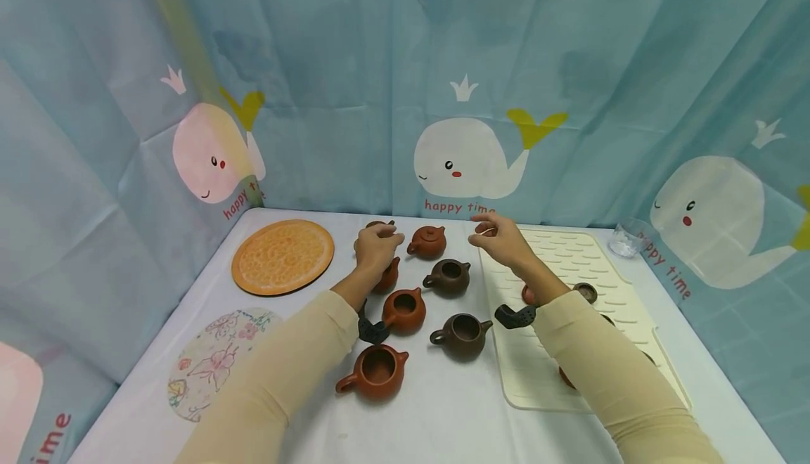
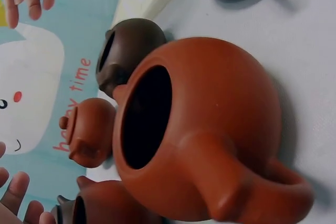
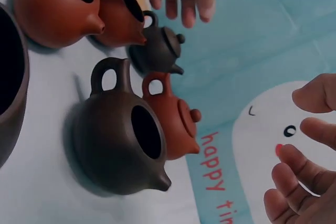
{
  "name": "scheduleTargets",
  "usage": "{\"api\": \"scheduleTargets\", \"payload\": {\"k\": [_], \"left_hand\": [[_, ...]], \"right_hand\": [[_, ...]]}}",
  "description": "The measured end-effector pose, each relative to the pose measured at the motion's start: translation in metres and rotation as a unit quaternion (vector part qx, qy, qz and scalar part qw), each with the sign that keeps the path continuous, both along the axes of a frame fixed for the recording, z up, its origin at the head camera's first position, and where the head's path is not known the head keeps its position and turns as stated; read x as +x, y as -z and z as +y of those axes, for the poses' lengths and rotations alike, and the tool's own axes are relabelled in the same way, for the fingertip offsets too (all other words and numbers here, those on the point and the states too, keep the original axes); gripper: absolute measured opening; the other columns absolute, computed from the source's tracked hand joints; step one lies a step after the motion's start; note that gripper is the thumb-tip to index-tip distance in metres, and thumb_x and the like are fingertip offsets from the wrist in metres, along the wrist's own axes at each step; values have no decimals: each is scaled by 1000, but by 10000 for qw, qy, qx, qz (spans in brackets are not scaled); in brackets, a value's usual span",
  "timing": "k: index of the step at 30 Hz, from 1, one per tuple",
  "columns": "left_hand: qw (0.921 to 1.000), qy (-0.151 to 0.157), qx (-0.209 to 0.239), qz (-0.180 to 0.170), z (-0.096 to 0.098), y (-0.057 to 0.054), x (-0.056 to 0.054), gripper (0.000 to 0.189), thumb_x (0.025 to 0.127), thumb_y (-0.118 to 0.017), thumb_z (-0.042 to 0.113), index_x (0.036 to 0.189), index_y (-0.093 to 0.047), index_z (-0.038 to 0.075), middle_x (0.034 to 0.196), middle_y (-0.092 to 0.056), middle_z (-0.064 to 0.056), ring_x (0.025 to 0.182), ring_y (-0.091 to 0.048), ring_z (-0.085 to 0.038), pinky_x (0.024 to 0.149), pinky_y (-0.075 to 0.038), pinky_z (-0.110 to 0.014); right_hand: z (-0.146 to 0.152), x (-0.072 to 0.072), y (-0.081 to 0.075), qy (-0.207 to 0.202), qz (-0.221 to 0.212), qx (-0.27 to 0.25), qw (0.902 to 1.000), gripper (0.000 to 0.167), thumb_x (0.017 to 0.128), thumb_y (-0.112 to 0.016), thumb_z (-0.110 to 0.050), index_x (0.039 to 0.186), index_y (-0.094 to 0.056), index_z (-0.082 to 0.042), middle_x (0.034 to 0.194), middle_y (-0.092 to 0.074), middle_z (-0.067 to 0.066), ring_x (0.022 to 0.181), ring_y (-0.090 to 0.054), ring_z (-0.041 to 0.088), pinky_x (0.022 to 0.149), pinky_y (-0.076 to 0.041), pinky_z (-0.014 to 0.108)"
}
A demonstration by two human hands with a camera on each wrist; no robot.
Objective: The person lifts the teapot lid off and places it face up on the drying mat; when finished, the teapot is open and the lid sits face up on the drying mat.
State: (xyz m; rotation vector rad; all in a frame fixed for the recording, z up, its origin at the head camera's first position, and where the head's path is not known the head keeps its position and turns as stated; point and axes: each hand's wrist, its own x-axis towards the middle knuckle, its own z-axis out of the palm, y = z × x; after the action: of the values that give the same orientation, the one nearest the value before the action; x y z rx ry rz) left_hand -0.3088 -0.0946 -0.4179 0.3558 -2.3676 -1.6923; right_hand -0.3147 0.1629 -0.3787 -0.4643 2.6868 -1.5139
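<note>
My left hand (image 1: 377, 249) hovers over the back left teapots, its fingers loosely bent and holding nothing. Partly hidden beneath it is a dark teapot (image 3: 155, 48) with its lid on. To the right of that stands a lidded reddish-brown teapot (image 1: 429, 242). My right hand (image 1: 503, 239) is raised near the back edge of the mat, fingers relaxed, nothing in them. Between the forearms stand lidless teapots: a dark one (image 1: 448, 278), another dark one (image 1: 464, 337) closer to me, and reddish ones, including a middle teapot (image 1: 405, 311) and the nearest teapot (image 1: 380, 374).
A cream ridged mat (image 1: 525, 379) lies on the right, with a dark lid (image 1: 586, 292) and a red lid (image 1: 528, 295) on it. A clear glass cup (image 1: 626, 239) stands behind. On the left are a round orange mat (image 1: 281, 256) and a floral round mat (image 1: 218, 362).
</note>
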Motion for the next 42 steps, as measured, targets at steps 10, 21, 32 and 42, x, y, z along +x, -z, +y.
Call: {"api": "scheduleTargets", "payload": {"k": [10, 21, 32, 42], "left_hand": [[9994, 138, -305, 14, 1, 12, -18, 30, 85, -73, 28, 111, -73, 13, 100, -68, -2, 101, -55, -23, 84, -46, -38], [9956, 133, -876, -311, 7, 17, -34, 29, 84, -74, 29, 107, -74, 11, 105, -66, -4, 109, -49, -28, 87, -44, -40], [9860, 301, -1604, -342, 16, 23, -41, 24, 86, -73, 24, 106, -75, 10, 106, -68, -4, 105, -57, -30, 87, -45, -42], [9791, 212, -1940, -579, 24, 27, -38, 19, 85, -75, 24, 101, -77, 14, 99, -70, -2, 93, -63, -25, 78, -50, -40]], "right_hand": [[-21, -24, 17, 6, -38, -49, 10000, 42, 90, -67, -14, 130, -57, -6, 106, -60, 16, 93, -59, 29, 78, -46, 42], [-46, -40, 33, 211, -291, 157, 9992, 37, 90, -67, -16, 126, -61, -10, 104, -58, 14, 89, -54, 29, 72, -44, 40], [-70, -53, 50, 462, -332, 516, 9970, 36, 93, -65, -20, 126, -61, -7, 113, -60, 17, 99, -58, 29, 81, -48, 41], [-81, -58, 59, 810, -397, 381, 9952, 38, 92, -67, -20, 126, -60, -5, 110, -62, 16, 97, -58, 30, 79, -48, 41]]}}
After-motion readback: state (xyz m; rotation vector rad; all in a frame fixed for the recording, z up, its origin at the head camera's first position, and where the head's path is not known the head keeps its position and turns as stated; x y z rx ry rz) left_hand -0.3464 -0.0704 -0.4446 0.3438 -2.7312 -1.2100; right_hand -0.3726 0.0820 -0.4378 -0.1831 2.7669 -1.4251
